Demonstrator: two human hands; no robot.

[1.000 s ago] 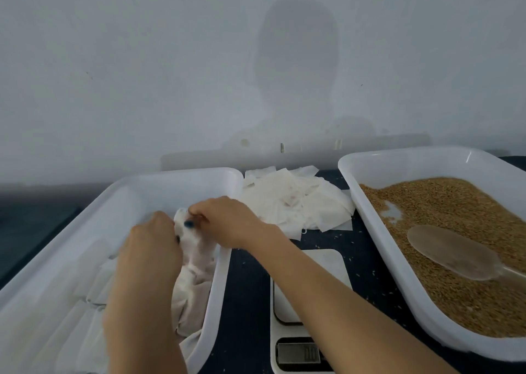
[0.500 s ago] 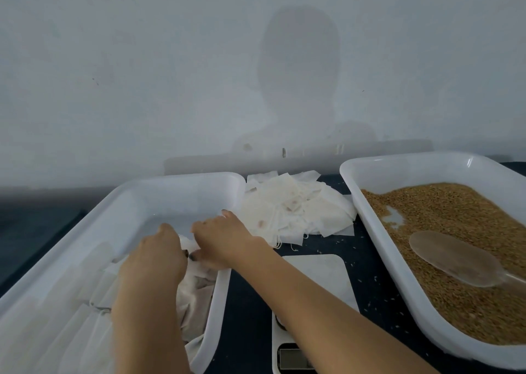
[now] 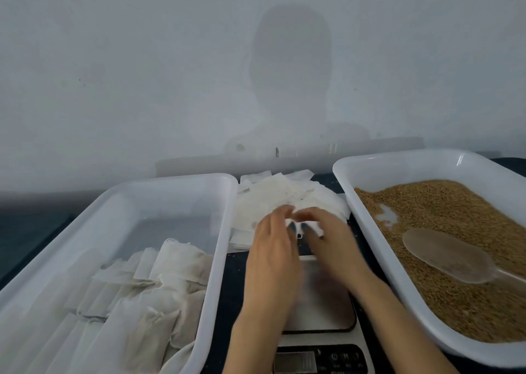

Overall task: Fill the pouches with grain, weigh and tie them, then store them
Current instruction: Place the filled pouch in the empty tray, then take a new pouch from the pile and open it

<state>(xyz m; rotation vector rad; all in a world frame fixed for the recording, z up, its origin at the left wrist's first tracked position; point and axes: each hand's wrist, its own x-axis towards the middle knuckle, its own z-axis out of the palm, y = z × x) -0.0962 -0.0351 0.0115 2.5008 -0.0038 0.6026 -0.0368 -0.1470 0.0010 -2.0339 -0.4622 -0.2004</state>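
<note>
Just beyond the scale (image 3: 321,302), small white pouch (image 3: 316,229) sat between left hand (image 3: 273,257) and right hand (image 3: 333,245), both grips pinched it, thin, crumpled, blurred.

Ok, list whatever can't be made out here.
Head view only.
- Scale reading: the display is too blurred to read.
- Scale plate: largely covered by both forearms.
- Whether the left hand or right hand grips anything from the pouch pile: motion blur.
- Spoon handle: runs off the right edge.

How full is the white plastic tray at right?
Partly filled: brown grain covers most of the white plastic tray; a translucent scoop lies on top.
</note>
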